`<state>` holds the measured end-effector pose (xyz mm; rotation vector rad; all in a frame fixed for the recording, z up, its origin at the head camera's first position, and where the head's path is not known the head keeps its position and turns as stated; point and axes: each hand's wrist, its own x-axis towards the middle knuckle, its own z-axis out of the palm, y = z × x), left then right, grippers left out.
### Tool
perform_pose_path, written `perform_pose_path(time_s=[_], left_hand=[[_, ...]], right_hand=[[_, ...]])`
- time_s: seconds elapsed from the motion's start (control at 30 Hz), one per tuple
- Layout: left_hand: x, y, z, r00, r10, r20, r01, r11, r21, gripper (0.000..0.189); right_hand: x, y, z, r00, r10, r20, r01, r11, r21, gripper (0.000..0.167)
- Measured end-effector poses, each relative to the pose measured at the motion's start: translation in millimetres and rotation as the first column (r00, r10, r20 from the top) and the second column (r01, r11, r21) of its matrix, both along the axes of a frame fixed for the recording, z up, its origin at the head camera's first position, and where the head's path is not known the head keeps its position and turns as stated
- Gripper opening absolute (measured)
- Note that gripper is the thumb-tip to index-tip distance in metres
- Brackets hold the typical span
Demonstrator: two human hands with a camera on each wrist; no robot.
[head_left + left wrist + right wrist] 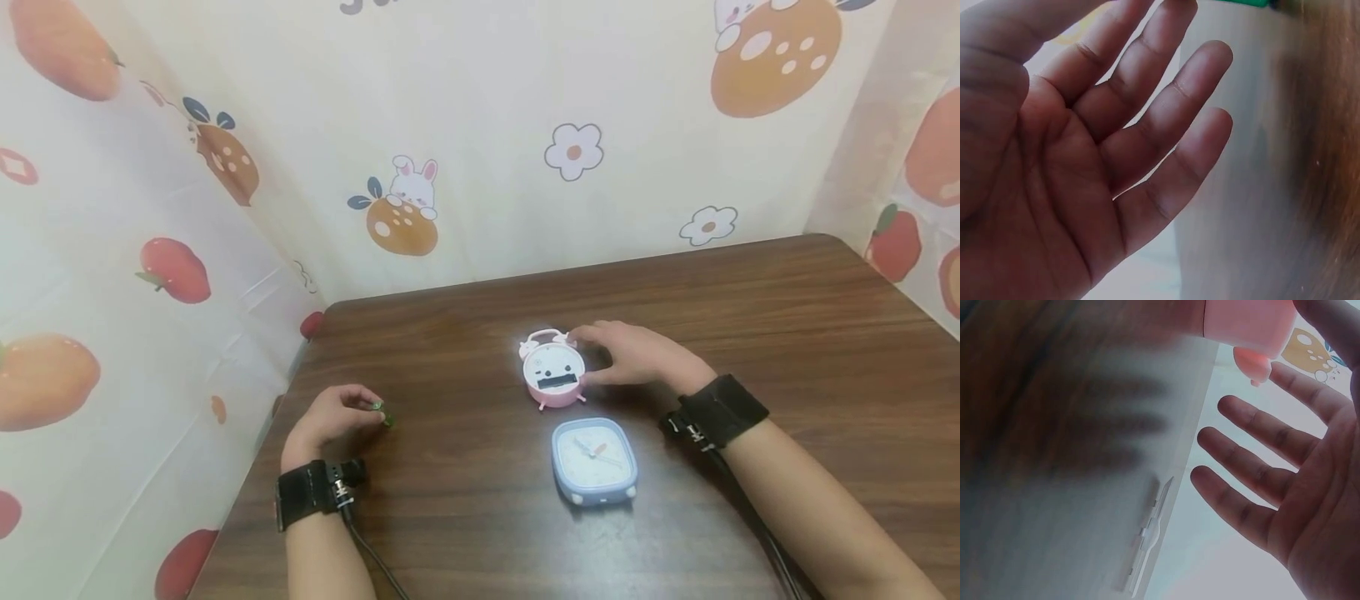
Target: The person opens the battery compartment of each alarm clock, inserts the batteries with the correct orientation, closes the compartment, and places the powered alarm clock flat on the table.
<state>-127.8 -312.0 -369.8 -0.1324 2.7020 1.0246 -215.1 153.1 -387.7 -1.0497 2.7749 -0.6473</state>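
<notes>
- Tabletop point(450, 517): carries both clocks; bare wood separates my two hands.
- Right hand point(637, 352): nearer to the pink clock. My thumb and index fingers grasp its right-hand edge; the other fingers extend clear of it.
- Left hand point(333, 419): well apart, to the left. My fingers pinch a small green item near their tips.
- Blue alarm clock point(594, 458): on my near side of the pink clock, slightly right; neither hand touches it.
- Pink alarm clock point(553, 371): lies directly left of my right fingers, in contact. Its handle-to-feet axis runs from far to near, across my sideways grasp. I judge this side contact to be the governing relation for any shift of the clock.
- Green piece point(387, 420): at my left fingertips, left of both clocks; its long axis cannot be determined.
</notes>
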Motion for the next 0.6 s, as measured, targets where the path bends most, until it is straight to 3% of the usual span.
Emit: perform_pose_path(time_s=[0.3, 0.6], left_hand=[[-3.8, 8.4, 7.8, 0.995, -0.028, -0.093, 0.034, 0.998, 0.061, 0.024], [-12.5, 41.7, 18.6, 0.978, -0.056, -0.202, 0.099, 0.973, 0.208, 0.025]], right_hand=[[0.2, 0, 0.1, 1.000, 0.010, 0.002, -0.010, 1.000, -0.001, 0.071], [2.5, 0, 1.4, 1.000, 0.005, 0.016, -0.006, 1.000, 0.009, 0.070]])
